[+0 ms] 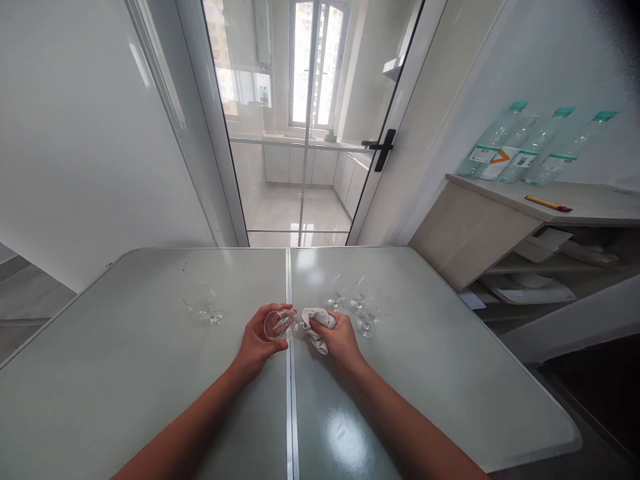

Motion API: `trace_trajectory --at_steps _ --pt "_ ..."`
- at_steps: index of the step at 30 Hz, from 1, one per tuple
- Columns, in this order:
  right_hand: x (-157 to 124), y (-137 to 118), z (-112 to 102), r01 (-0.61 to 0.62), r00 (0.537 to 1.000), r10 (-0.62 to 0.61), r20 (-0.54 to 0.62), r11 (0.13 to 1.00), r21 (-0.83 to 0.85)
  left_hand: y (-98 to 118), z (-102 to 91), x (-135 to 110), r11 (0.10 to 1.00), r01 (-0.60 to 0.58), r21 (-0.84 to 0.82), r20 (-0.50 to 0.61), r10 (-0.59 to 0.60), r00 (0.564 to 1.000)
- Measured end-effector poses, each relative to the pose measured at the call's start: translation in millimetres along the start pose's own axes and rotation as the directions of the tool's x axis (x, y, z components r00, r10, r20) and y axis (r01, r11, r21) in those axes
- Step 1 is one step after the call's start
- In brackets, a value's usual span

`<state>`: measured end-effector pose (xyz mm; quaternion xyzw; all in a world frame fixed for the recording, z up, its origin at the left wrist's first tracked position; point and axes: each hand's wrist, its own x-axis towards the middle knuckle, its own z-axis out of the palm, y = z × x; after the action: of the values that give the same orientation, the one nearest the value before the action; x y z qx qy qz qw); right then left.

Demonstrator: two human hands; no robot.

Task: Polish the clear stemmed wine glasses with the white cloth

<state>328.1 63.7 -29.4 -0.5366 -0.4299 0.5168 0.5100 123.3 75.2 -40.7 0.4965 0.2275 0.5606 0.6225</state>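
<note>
Near the table's middle seam, my left hand (259, 339) curls around the bowl of a clear stemmed glass (281, 325), which lies sideways with its rim toward the left. My right hand (341, 333) grips a crumpled white cloth (319, 328) against the stem end of that glass. The cloth and fingers hide the glass's foot. Several similar stemmed glasses (367, 325) stand just beyond my right hand. One more stemmed glass (215, 319) is on the left half of the table, apart from my left hand.
The pale, glossy table (150, 387) fills the foreground. Behind it is a framed glass door (305, 147) with a black handle (384, 150). At right, a wooden shelf unit (493, 207) carries several clear bottles (540, 147) with green caps and a yellow-and-red stick-like item (547, 203).
</note>
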Motion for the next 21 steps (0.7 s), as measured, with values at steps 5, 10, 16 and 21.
trace_trajectory --at_steps 5,10,16,21 --pt "-8.1 -6.5 -1.0 0.108 0.988 -0.131 -0.077 0.961 -0.254 1.8 -0.5 1.2 1.0 0.0 0.015 -0.056 0.001 0.998" --pt "-11.5 -7.4 0.5 0.204 0.963 -0.261 -0.073 0.875 -0.439 0.3 -3.7 4.1 1.0 -0.021 -0.005 -0.139 0.02 0.99" --pt "-3.6 1.2 5.0 0.018 0.997 -0.009 0.077 0.991 -0.13 -0.2 -2.5 2.2 1.0 -0.018 -0.014 -0.098 0.017 0.995" --pt "-4.9 1.2 2.4 0.174 0.985 -0.168 0.047 0.918 -0.357 -0.1 -2.0 0.9 1.0 -0.01 0.012 -0.075 0.011 0.997"
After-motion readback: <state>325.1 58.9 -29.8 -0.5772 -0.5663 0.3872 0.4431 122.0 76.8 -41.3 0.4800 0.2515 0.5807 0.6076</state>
